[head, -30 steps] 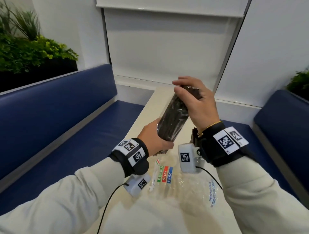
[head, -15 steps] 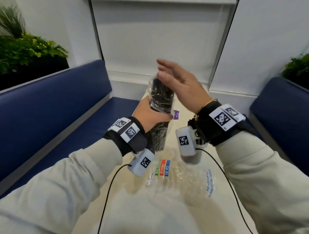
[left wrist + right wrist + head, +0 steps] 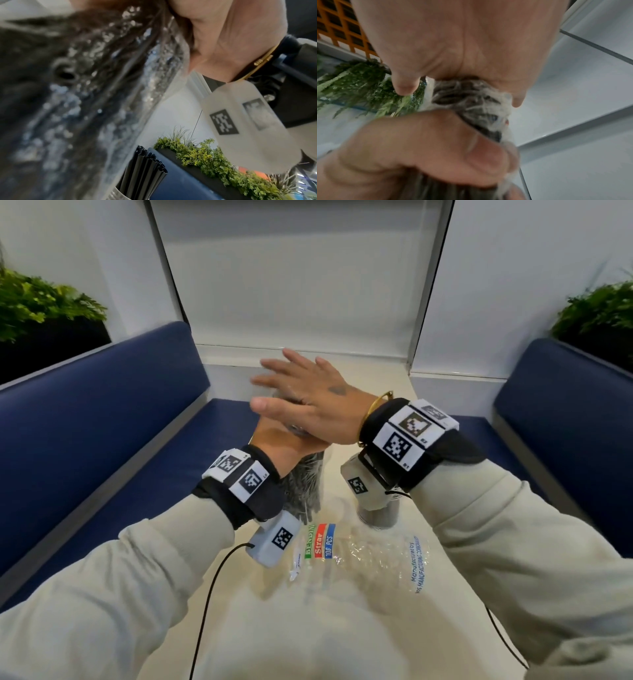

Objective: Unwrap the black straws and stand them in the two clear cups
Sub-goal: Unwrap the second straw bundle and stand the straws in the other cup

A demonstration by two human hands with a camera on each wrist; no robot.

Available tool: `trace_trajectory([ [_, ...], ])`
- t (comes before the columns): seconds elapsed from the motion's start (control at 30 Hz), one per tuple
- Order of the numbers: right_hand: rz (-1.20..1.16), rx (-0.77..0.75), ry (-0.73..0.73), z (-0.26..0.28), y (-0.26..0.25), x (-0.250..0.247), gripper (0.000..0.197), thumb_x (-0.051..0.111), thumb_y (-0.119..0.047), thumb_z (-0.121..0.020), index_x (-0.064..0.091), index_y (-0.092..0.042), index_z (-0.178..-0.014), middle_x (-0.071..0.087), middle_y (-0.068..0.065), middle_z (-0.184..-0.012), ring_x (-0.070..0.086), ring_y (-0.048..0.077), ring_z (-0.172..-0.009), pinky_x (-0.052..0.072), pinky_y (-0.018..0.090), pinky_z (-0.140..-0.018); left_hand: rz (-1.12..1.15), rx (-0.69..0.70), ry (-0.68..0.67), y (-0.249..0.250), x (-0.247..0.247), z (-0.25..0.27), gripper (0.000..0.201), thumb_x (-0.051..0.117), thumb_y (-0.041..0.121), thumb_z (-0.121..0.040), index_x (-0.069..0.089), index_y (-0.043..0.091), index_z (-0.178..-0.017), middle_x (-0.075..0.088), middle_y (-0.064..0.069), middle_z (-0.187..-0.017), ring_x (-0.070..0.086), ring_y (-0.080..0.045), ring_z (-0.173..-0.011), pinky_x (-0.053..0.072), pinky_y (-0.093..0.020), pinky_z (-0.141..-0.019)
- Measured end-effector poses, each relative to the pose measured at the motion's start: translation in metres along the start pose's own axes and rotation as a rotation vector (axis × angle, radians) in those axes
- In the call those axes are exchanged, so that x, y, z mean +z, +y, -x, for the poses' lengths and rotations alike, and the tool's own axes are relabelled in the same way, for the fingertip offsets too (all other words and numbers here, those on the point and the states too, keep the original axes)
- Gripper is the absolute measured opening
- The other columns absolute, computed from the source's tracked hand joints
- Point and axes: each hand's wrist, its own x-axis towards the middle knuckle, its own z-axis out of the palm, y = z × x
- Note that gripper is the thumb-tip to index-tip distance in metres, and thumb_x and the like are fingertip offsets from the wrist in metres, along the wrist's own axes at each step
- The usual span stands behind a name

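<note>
R hand (image 3: 318,405) now flat atop straw bundle (image 3: 305,487), L hand (image 3: 284,441) gripping it.

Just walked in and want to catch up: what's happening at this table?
A person is unpacking black straws. The left hand grips a still-wrapped bundle of straws upright, while the right hand, fingers straight, presses flat on its top end. One clear cup already holds straws. An empty straw wrapper lies on the table.
</note>
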Motion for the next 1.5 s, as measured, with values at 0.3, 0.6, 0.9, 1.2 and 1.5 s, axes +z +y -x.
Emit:
trace_trajectory([
  [0.3,-0.841,0.202,0.026,0.027,0.045,0.062,0.106,0.087,-0.016,-0.07,0.019,-0.027,-0.15,0.055,0.006,-0.14,0.058,0.006,-0.123,0.048,0.038,-0.106,0.533,0.192,0.094,0.012,-0.034,-0.017,0.028,0.079,-0.005,-0.066,0.069,0.018,-0.078,0.071,0.005,-0.073,0.07,-0.011,-0.071,0.058,-0.027,-0.07],
  [0.6,-0.705,0.346,0.337,0.007,0.047,0.084,0.042,0.079,-0.024,-0.063,0.068,-0.011,-0.1,0.076,0.009,-0.092,0.073,0.027,-0.088,0.06,0.046,-0.084,0.642,0.233,0.105,0.025,-0.046,-0.029,0.083,0.087,0.009,-0.059,0.041,0.019,-0.127,0.062,-0.009,-0.117,0.067,-0.019,-0.102,0.058,-0.039,-0.087],
  [0.9,-0.753,0.339,0.473,-0.032,0.055,0.079,0.046,0.083,-0.013,-0.069,0.068,-0.007,-0.111,0.077,0.011,-0.103,0.074,0.024,-0.095,0.059,0.047,-0.087,0.182,0.23,0.175,0.045,-0.061,-0.068,0.012,0.07,0.037,-0.079,0.072,0.027,-0.073,0.072,0.008,-0.074,0.069,-0.014,-0.074,0.058,-0.033,-0.075],
  [1.2,-0.76,0.382,0.649,-0.074,0.072,0.072,0.044,0.081,-0.012,-0.068,0.067,-0.011,-0.109,0.076,0.007,-0.101,0.073,0.022,-0.093,0.06,0.043,-0.085,0.129,0.286,0.006,0.046,-0.06,-0.098,0.031,0.056,0.027,-0.095,0.059,0.015,-0.123,0.058,-0.005,-0.13,0.057,-0.018,-0.116,0.043,-0.031,-0.103],
  [1.5,-0.752,0.478,0.621,-0.096,0.106,0.116,0.052,0.077,-0.015,-0.061,0.063,-0.016,-0.111,0.073,-0.002,-0.093,0.069,0.007,-0.08,0.056,0.018,-0.066,0.255,0.029,-0.092,0.001,-0.052,-0.117,0.025,0.052,0.036,-0.096,0.061,0.026,-0.117,0.064,-0.001,-0.124,0.06,-0.022,-0.113,0.051,-0.048,-0.096],
])
